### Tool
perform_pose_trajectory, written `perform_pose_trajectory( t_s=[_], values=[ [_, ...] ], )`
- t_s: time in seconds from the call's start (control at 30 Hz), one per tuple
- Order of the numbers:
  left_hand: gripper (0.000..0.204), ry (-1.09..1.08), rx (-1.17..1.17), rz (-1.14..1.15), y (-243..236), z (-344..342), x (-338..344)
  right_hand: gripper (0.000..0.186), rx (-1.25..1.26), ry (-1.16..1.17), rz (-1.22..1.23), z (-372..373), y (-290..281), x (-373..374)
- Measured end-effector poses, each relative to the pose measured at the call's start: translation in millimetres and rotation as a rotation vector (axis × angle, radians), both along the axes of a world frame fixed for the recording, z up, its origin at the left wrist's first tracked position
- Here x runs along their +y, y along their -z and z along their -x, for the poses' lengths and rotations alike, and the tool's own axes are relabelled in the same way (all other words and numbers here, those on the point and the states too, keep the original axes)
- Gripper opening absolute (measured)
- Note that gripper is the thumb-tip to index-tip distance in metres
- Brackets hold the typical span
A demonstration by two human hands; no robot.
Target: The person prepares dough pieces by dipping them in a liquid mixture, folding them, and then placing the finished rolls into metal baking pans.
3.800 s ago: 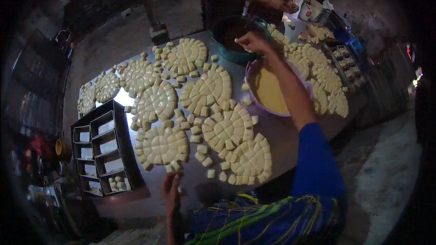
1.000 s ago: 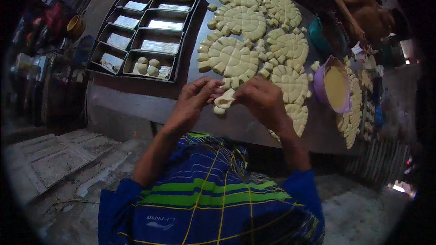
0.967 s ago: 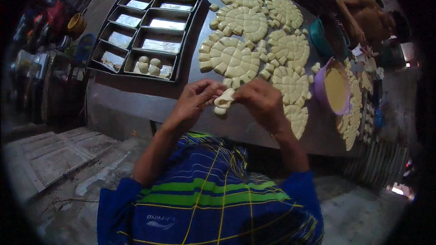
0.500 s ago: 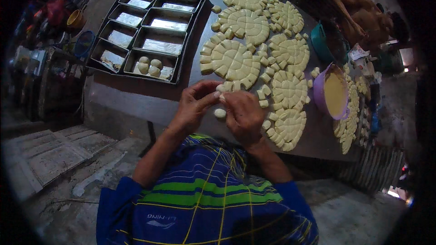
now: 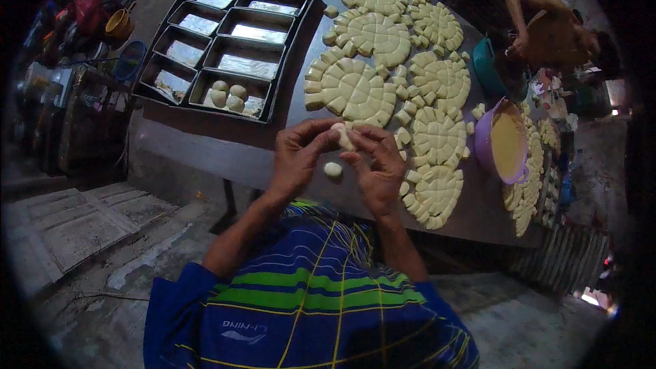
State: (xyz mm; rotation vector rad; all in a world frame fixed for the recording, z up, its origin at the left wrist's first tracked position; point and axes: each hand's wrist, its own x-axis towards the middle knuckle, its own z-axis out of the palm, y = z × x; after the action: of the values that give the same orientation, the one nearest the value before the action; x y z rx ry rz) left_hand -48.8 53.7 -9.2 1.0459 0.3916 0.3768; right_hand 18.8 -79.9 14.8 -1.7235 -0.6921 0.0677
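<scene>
Pinching a small pale dough piece (image 5: 346, 139), left hand (image 5: 295, 154) and right hand (image 5: 377, 164) close together, thumb and fingers of each clamped on it; piece is held up over the near side of the counter (image 5: 198, 149); looks soft and light, should give under little force, maybe a bit tacky, likely to dent or tear if pulled hard; best held by its edges, fingertips only; smooth dough ball (image 5: 333, 169) on the counter just below the hands, probably just as soft, cup it from the sides; scored dough round (image 5: 359, 92) just beyond; rectangular tin (image 5: 256, 106) off to the left, a few balls in it; purple bowl (image 5: 483, 138) tilted-looking, well off right.
</scene>
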Motion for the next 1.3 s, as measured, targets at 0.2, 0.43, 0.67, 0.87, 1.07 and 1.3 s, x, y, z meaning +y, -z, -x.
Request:
perform_pose_trajectory(
  t_s=[0.2, 0.43, 0.67, 0.87, 1.07, 1.3],
  values=[
    [0.021, 0.147, 0.068, -0.150, 4, 2, 4, 0.032, -0.602, -0.174, 0.242, -18, 5, -12],
    [0.017, 0.200, 0.020, -0.203, -6, 8, 2, 0.025, -0.319, -0.056, 0.247, -20, -4, -8],
    [0.014, 0.169, 0.111, -0.278, 7, 7, 5, 0.011, -0.088, -0.179, 0.254, -27, 3, -12],
    [0.019, 0.175, 0.102, -0.272, 23, 6, -2, 0.014, 0.462, -0.225, 0.250, -38, 27, -22],
    [0.053, 0.250, 0.098, -0.010, 34, 5, -9, 0.027, 0.448, -0.196, 0.201, -29, 66, -28],
    [0.077, 0.184, -0.053, 0.481, 92, -10, -20, 0.043, 0.156, -0.023, 0.254, -7, 102, -30]
  ],
)
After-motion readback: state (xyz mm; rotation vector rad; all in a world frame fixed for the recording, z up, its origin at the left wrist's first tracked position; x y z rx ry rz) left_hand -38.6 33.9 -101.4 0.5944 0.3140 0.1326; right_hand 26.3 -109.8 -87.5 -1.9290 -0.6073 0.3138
